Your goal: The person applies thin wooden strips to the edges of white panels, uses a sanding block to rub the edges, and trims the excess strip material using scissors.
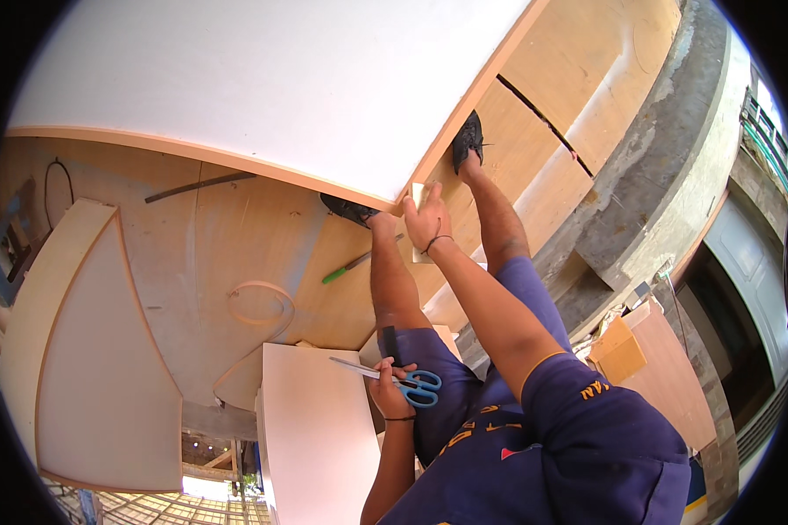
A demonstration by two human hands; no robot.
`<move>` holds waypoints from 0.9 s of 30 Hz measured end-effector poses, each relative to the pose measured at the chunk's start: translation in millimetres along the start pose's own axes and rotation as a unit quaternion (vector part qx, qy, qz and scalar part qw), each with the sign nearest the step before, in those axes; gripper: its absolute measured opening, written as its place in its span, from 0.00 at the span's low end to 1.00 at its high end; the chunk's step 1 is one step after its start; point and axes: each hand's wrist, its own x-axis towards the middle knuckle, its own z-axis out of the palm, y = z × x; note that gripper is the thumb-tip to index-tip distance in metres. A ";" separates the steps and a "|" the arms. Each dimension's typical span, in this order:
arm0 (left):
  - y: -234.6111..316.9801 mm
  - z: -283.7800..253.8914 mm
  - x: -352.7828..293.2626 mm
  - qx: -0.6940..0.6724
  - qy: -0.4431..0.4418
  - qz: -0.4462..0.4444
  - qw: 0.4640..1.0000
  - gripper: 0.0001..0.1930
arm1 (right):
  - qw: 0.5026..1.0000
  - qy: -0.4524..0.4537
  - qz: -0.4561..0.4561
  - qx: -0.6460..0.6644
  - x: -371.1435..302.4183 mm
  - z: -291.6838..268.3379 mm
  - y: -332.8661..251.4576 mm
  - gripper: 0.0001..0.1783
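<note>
My left hand [392, 395] is closed around a pair of scissors [422, 387] with blue handles, its metal blades pointing left. A short black strip [390, 344] sticks up beside those fingers; whether they grip it I cannot tell. Farther forward, my right hand [427, 219] is at the near corner of a large white panel [254, 79] with a peach-coloured edge. Its fingers are closed on a pale flat block [418, 194] against that edge; part of the block is hidden by the hand.
A green-handled tool [334, 275] lies on the wooden boards [210, 210] by my left leg. Near it is a loose coil of thin strip [263, 302]. A curved-edge panel [105, 350] stands at left, a white box-like panel [315, 429] close by. Another board [665, 376] is at right.
</note>
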 end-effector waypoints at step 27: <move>187.5 183.0 148.0 0.374 -0.047 0.467 0.800 0.27 | 0.999 0.035 0.015 0.018 153.6 -136.8 -59.9 0.34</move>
